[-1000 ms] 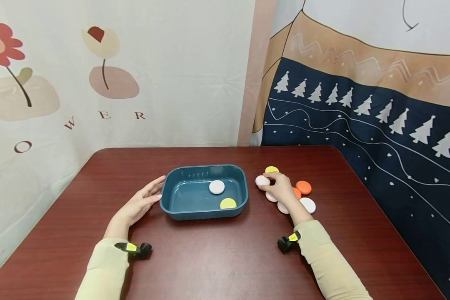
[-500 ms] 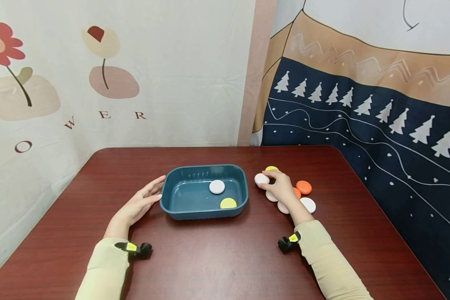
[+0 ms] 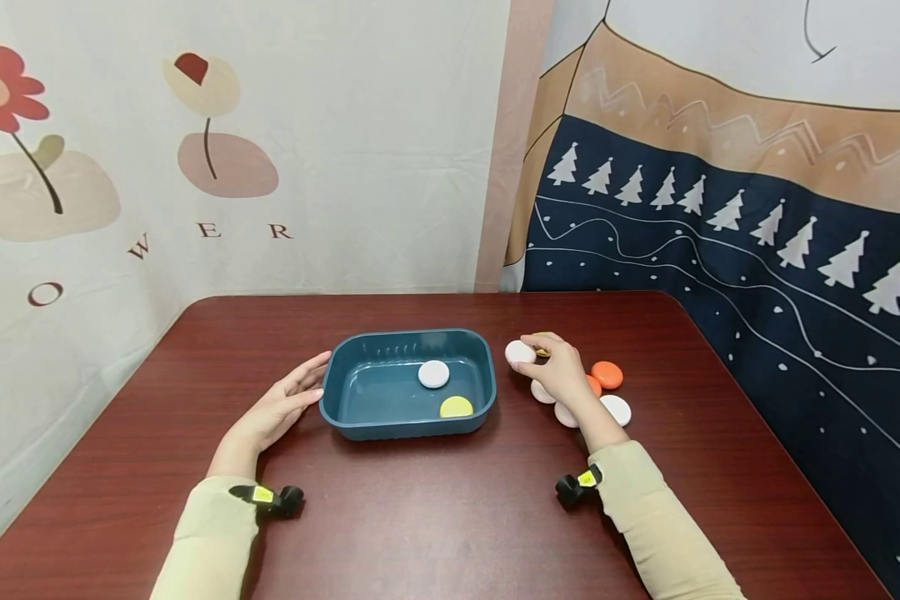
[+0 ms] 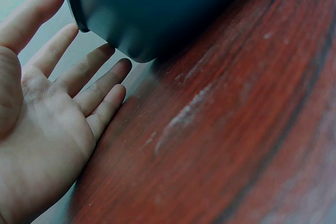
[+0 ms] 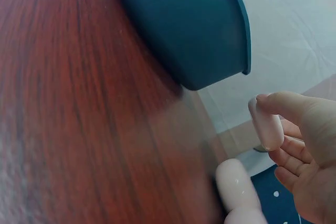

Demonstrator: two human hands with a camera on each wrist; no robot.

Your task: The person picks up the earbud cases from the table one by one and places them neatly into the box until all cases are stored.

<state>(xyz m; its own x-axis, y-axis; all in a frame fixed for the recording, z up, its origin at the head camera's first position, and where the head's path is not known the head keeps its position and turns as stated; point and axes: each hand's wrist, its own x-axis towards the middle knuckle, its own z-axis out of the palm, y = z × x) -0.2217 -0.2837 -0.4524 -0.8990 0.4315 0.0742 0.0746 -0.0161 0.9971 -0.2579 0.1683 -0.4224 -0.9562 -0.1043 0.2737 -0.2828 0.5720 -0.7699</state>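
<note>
My right hand [image 3: 562, 371] pinches a round white disc [image 3: 520, 353] between thumb and fingers, right of a teal rectangular basin [image 3: 390, 431]. In the right wrist view this disc [image 5: 265, 124] stands on edge in the grip, apart from the other discs. My left hand [image 3: 273, 408] has its fingers extended, their tips at the basin's left side; the left wrist view shows a fingertip touching the rim. One white disc [image 3: 433, 374] and one yellow disc [image 3: 457, 407] lie inside the basin. Another yellow disc [image 3: 543, 351] is partly hidden behind my right hand.
Around my right wrist lie an orange disc [image 3: 607, 375], a partly covered orange disc [image 3: 594, 385] and white discs, one [image 3: 616, 410] farthest right. The dark red table [image 3: 435, 517] meets printed curtains [image 3: 390, 167] at the back.
My right hand has shifted slightly left and away from me with the white disc, now covering more of the yellow disc behind. The left hand and basin have stayed in place.
</note>
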